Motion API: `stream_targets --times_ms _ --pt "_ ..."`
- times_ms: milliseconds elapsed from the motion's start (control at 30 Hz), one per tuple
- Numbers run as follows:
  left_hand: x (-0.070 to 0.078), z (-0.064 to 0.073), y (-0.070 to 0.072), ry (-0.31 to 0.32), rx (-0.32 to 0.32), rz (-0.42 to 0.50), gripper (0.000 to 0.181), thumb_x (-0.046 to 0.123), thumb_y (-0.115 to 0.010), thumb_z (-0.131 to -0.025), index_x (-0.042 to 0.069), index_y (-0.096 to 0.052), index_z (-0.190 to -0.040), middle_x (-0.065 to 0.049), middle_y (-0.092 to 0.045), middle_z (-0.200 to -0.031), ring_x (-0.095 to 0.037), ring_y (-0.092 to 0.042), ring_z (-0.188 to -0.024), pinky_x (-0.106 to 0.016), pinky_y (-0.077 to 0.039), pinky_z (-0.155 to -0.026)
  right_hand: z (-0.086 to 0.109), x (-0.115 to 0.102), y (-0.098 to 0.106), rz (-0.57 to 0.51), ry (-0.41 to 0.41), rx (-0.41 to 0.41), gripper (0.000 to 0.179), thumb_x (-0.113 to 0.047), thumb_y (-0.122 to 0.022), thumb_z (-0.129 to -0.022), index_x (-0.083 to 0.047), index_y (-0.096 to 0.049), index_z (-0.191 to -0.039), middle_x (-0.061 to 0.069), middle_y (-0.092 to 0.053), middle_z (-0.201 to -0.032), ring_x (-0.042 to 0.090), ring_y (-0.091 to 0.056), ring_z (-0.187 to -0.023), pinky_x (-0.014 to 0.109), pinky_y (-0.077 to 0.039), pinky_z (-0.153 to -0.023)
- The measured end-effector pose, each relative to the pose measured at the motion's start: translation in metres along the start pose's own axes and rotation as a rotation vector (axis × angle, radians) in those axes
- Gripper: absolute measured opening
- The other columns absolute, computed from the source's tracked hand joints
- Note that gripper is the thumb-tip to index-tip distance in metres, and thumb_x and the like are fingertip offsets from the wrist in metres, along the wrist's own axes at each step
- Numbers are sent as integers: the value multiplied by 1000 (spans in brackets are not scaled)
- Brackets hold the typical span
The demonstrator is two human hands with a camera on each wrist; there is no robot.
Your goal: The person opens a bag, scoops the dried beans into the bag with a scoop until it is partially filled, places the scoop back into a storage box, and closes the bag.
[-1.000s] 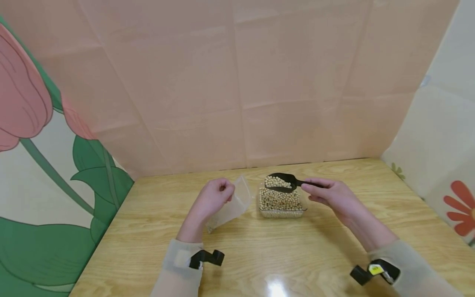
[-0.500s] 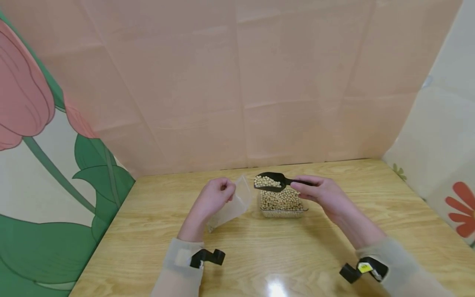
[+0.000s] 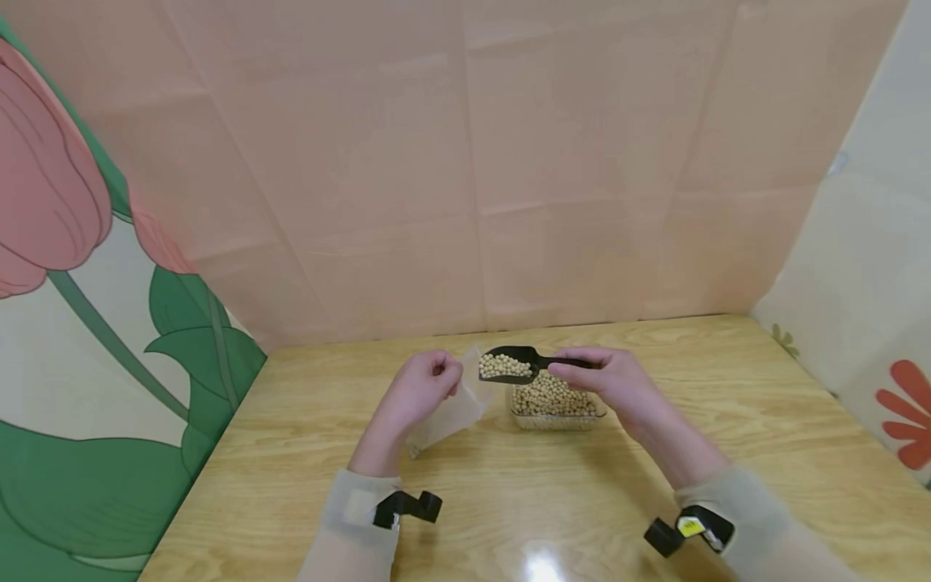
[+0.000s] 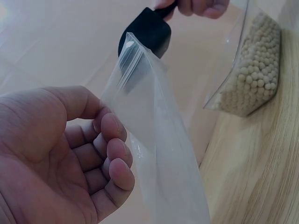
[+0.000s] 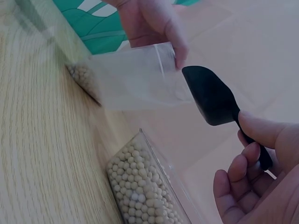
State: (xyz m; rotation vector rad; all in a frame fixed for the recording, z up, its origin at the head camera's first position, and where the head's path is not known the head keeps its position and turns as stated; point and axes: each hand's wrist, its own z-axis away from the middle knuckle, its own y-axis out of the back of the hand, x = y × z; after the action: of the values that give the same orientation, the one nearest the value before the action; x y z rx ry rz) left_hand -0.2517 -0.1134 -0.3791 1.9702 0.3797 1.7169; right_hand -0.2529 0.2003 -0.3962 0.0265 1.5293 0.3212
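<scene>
Nearest, at the lower edge, two forearms in pale sleeves reach forward, a black wrist device (image 3: 396, 508) on the left one and another black device (image 3: 701, 527) on the right. Beyond them the hands are apart. The left hand (image 3: 423, 384) has its fingers curled and pinches the upper edge of a clear plastic bag (image 3: 451, 420). The bag slants down to the table, with a few pale round beans (image 5: 84, 78) in its bottom corner. The right hand (image 3: 618, 380) grips the handle of a black scoop (image 3: 539, 368), loaded with more of these beans. The scoop's front edge is at the bag's mouth; whether they touch cannot be told. Just beside the bag, partly behind the scoop and right hand, a clear rectangular container (image 3: 556, 423) full of beans stands on a wood-grain table (image 3: 465, 517). Farthest back hangs a creased pink sheet (image 3: 465, 162), between a wall with a painted tulip (image 3: 51, 162) at left and one with a red flower (image 3: 909, 416) at right.
</scene>
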Motion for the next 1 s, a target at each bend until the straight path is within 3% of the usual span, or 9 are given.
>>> stream_targets --times_ms 367,600,733,867,1000 --pt "-2 0 0 -8 -5 3 28 16 -57 -109 11 -65 -82 -3 -60 -76 -18 -39 -59 -33 -36 -58 -1 -6 -13 18 2 11 55 -42 -88 -96 -11 -76 -139 12 -60 -159 36 -61 -136 65 -37 -121" --pt "-3 0 1 -16 -5 6 29 16 -57 -109 11 -64 -82 -3 -59 -75 -17 -38 -58 -33 -35 -58 -3 -9 -18 93 3 53 53 -46 -91 -91 -15 -81 -133 10 -64 -155 36 -57 -141 58 -42 -117" --pt "-3 1 1 -27 4 3 28 16 -58 -109 11 -64 -82 -3 -59 -75 -17 -39 -59 -34 -36 -58 -5 -10 -20 144 27 72 51 -47 -92 -90 -15 -82 -130 10 -69 -148 30 -65 -122 44 -53 -98" --pt "-4 0 0 -33 14 -1 27 14 -58 -107 10 -64 -81 -3 -60 -75 -17 -39 -59 -33 -36 -58 -5 -9 -19 186 51 79 45 -42 -92 -91 -16 -83 -127 11 -72 -142 25 -62 -92 34 -52 -70" --pt "-4 0 0 -27 18 -3 26 14 -58 -106 10 -63 -80 -3 -59 -75 -16 -39 -59 -33 -35 -58 -5 -8 -21 243 105 91 38 -40 -91 -93 -18 -85 -123 11 -75 -137 24 -60 -84 32 -49 -64"
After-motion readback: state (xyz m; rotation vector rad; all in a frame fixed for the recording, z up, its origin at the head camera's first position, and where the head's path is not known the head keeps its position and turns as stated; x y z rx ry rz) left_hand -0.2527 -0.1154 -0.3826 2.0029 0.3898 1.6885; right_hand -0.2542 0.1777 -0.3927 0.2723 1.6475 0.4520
